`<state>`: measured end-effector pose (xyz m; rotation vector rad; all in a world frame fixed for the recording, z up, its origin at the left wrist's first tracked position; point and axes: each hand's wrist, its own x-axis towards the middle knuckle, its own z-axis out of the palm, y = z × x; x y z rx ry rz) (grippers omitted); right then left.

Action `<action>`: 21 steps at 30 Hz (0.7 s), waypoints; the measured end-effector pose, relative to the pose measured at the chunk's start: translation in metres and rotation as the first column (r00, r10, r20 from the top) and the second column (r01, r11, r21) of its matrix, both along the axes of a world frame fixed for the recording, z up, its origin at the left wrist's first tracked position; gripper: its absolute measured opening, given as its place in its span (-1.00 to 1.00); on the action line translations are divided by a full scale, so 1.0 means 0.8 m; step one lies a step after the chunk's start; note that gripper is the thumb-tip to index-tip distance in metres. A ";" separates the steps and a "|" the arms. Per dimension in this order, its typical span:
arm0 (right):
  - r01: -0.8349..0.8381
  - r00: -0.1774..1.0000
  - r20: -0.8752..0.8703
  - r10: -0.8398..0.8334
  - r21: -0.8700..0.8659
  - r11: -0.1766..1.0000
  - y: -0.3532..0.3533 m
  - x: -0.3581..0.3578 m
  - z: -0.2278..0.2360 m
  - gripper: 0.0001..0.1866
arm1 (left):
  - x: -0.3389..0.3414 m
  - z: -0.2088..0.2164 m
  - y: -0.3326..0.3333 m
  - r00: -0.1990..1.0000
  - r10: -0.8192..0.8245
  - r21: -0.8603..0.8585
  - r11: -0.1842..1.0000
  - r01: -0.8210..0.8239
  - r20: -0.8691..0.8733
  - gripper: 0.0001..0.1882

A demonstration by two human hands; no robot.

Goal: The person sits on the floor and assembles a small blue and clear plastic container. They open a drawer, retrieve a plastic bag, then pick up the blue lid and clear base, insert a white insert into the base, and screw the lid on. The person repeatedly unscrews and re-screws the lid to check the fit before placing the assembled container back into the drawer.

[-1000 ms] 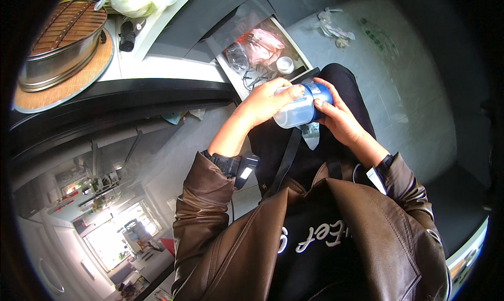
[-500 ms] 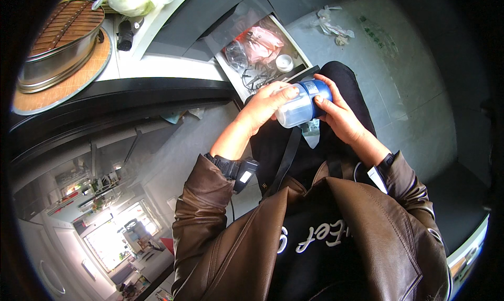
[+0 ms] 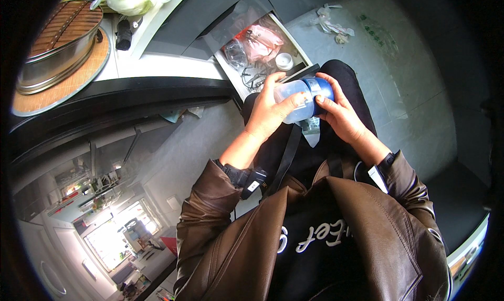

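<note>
Both hands are clamped on 1 clear plastic bottle [image 3: 295, 99] with a blue cap [image 3: 321, 91]: the left hand [image 3: 269, 109] wraps its fingers around the clear body, and the right hand [image 3: 341, 114] closes thumb and fingers on the blue cap end. The bottle lies on its side in front of the person's chest, above the black trousers [image 3: 346, 80], with a paper label [image 3: 311, 129] hanging just under it. Just beyond the bottle stands an open drawer [image 3: 262, 51] holding a pink bag, dark cables and 1 small white lid. Left of the bottle and well apart from it, a metal pot [image 3: 58, 44] with a slatted wooden top rests on a round mat [image 3: 63, 88] on the white counter [image 3: 157, 65]. Beyond the bottle to the right, crumpled wrappers [image 3: 331, 23] lie on the grey floor.
</note>
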<state>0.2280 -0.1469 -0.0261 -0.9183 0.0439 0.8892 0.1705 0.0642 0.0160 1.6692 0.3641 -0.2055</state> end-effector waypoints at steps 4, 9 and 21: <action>0.020 0.999 0.048 -0.021 0.012 1.000 0.000 0.002 0.001 -0.16 | -0.009 0.002 -0.018 0.982 0.155 -0.194 0.965 -0.174 -0.109 -0.26; -0.044 0.968 0.248 0.048 -0.020 0.999 -0.004 0.003 0.004 -0.10 | -0.009 0.018 -0.008 0.929 0.130 -0.317 0.916 -0.246 -0.345 -0.31; -0.058 0.969 0.236 0.067 -0.047 0.997 -0.006 0.001 0.009 -0.12 | -0.012 -0.002 -0.022 0.990 0.106 -0.048 0.994 -0.102 0.093 -0.31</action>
